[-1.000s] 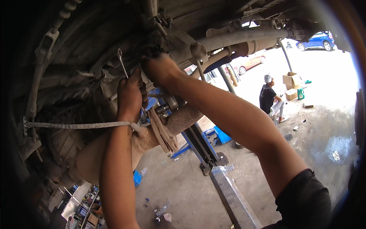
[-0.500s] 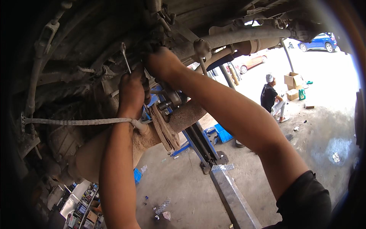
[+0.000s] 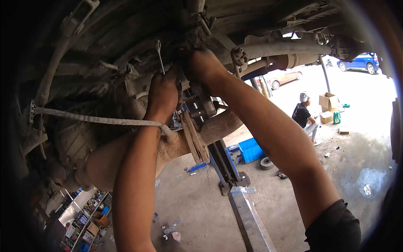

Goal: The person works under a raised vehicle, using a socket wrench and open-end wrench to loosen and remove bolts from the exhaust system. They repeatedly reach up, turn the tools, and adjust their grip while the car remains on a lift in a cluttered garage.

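Both my arms reach up under a raised vehicle. My left hand [image 3: 163, 94] is closed around a wrench [image 3: 161, 59], whose slim metal shank and ring-shaped end stick up above the fist. Close beside it on the right, my right hand [image 3: 205, 67] is curled in a fist against the dark underbody. Its fingers are in shadow, and what they grip cannot be made out. Below the hands are a rusty axle tube [image 3: 222, 126] and a flat, rust-brown plate [image 3: 194, 136] standing on edge. A ribbed grey hose [image 3: 96, 119] runs behind my left forearm.
A long shaft [image 3: 289, 50] crosses at upper right. Below stand a blue lift post [image 3: 222, 164] and a metal floor ramp [image 3: 252, 218]. A blue crate [image 3: 251, 150], a seated person [image 3: 303, 113], cardboard boxes [image 3: 328, 101] and a stocked shelf [image 3: 86, 222] are farther off.
The whole view has shifted, so the underbody and both hands appear farther right. My hands stay close together at the same spot, and the wrench remains upright in my left fist.
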Tool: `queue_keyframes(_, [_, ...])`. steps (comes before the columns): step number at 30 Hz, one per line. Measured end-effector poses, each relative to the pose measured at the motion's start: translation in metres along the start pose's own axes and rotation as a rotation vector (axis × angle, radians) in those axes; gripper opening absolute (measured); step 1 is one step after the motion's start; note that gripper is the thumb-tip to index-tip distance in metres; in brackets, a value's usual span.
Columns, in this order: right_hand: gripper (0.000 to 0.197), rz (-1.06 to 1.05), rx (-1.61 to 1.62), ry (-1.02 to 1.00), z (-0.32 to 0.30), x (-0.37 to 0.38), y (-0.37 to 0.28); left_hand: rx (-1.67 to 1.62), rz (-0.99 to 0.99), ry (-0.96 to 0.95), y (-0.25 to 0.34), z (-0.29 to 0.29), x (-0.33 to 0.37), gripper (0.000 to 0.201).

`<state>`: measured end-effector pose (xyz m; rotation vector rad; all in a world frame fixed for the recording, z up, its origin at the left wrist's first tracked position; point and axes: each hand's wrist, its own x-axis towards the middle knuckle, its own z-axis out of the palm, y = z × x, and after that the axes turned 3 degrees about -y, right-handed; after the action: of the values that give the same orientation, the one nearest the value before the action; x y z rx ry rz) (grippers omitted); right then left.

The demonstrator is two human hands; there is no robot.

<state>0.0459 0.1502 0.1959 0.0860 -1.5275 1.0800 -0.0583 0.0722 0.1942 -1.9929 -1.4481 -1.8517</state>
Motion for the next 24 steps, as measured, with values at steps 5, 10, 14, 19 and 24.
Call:
queue_keyframes(5, [0.016,-0.823,0.123,-0.113,-0.006,-0.075,0.033,0.095,-0.021,-0.014,-0.002,-0.01,-0.008,0.045])
queue_keyframes(10, [0.011,-1.327,-0.137,-0.235,-0.016,-0.09,0.037,0.78,0.605,-0.043,-0.016,-0.014,0.016,0.03])
queue_keyframes(14, [0.016,-0.409,-0.002,0.0,-0.006,-0.038,0.001,0.866,0.317,-0.076,-0.006,-0.011,0.007,0.028])
queue_keyframes(19, [0.014,-0.639,-0.432,0.335,-0.005,-0.03,0.014,0.798,0.175,-0.087,-0.004,-0.008,0.008,0.025])
queue_keyframes(24, [0.013,-1.271,-0.469,-0.332,-0.034,-0.09,0.049,0.641,0.026,-0.066,0.002,-0.007,0.005,0.048])
